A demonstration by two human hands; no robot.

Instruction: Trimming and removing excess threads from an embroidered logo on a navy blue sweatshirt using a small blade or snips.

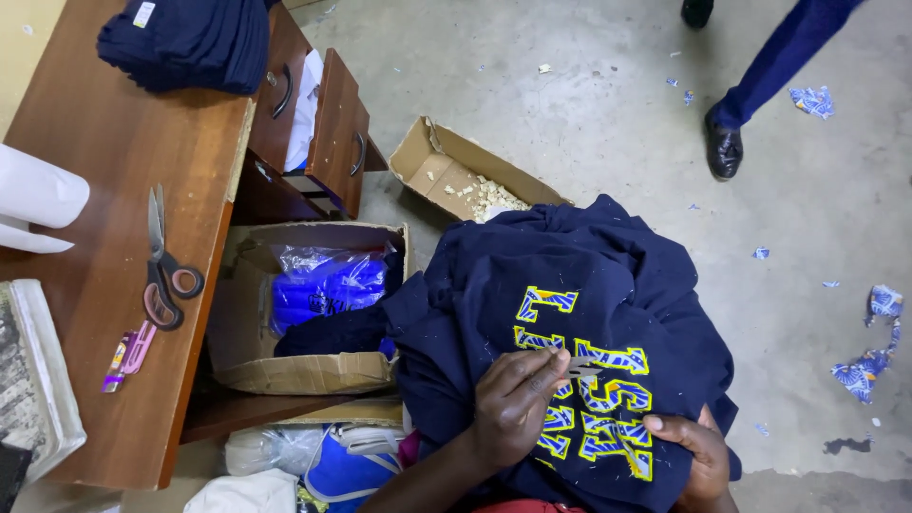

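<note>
A navy blue garment (589,275) with yellow and blue stitched letters (594,399) lies bunched over my lap. My left hand (513,399) rests on the letters and pinches a small metal tool (581,366) whose tip touches the stitching. My right hand (698,451) grips the fabric at the lower right, thumb pressed on top next to the letters, fingers hidden under the cloth.
A wooden desk (123,285) at left carries scissors (161,266), a pink cutter (128,353), folded navy garments (190,38) and a white roll (38,195). Cardboard boxes (313,370) (456,171) stand on the concrete floor. Another person's leg and black shoe (727,142) are top right.
</note>
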